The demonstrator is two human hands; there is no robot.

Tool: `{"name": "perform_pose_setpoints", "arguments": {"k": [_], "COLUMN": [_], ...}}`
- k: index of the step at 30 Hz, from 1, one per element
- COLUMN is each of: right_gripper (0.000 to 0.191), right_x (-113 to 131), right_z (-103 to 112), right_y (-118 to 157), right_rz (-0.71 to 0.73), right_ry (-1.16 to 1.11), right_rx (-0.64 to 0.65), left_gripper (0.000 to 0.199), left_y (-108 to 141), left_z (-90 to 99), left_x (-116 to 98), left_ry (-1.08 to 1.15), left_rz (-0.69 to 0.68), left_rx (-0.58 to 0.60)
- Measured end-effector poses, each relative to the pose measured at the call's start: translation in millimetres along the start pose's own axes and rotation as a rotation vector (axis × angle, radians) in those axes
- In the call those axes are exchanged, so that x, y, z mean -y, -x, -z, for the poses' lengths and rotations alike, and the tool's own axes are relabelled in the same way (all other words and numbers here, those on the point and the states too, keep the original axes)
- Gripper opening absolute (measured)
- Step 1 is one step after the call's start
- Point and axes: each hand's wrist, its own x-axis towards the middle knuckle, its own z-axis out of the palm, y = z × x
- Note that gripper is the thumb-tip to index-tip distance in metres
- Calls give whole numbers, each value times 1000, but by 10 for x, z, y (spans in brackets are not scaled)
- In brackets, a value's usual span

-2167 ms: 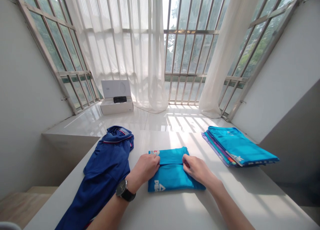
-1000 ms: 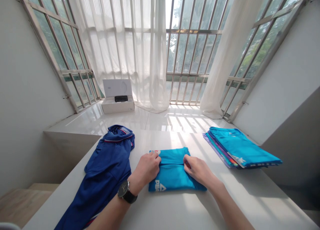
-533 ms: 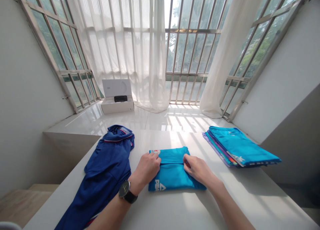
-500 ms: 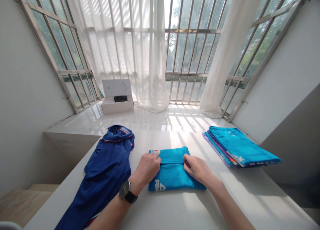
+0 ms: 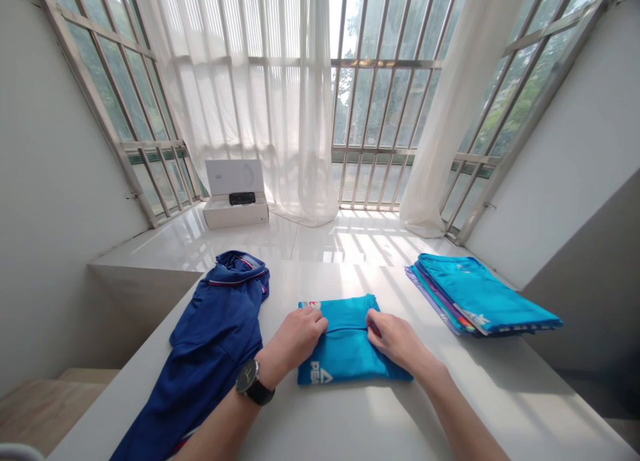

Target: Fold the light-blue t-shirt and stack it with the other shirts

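Note:
A bright blue folded shirt (image 5: 350, 361) with white lettering lies flat on the white table in front of me. Two of its folded edges meet along a seam across the middle. At the left end of this seam, my left hand (image 5: 299, 332), with a dark watch on the wrist, is closed with its fingertips on the cloth. My right hand (image 5: 393, 335) pinches the fabric at the seam's right end. The exact hold of the fingertips is partly hidden under both hands.
Left of the shirt lies a crumpled navy garment (image 5: 217, 341) with a striped collar. A stack of folded clothes (image 5: 485, 294) sits at the right, blue on top. On the window ledge (image 5: 155, 247) stands an open white box (image 5: 235, 215) holding a black device (image 5: 242, 198).
My left hand has slid slightly right along the shirt's seam. The right hand and the shirt have stayed in place.

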Motion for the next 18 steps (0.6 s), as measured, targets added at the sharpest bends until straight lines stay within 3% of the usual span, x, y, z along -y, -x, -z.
{"name": "perform_pose_setpoints", "arguments": {"k": [10,18], "right_gripper": [10,12], "right_x": [27,-117], "right_z": [42,40], "right_y": [17,24], "right_rz": [10,87], "right_ry": [-21,-127], "right_rx": [9,48], "left_gripper": [15,7], "left_y": [-28,-65], "left_z": [-61,-185], "left_x": [-123,-99], "left_ry": [-7,42], "left_rz": [64,38], "left_rx": [-68,-126]}}
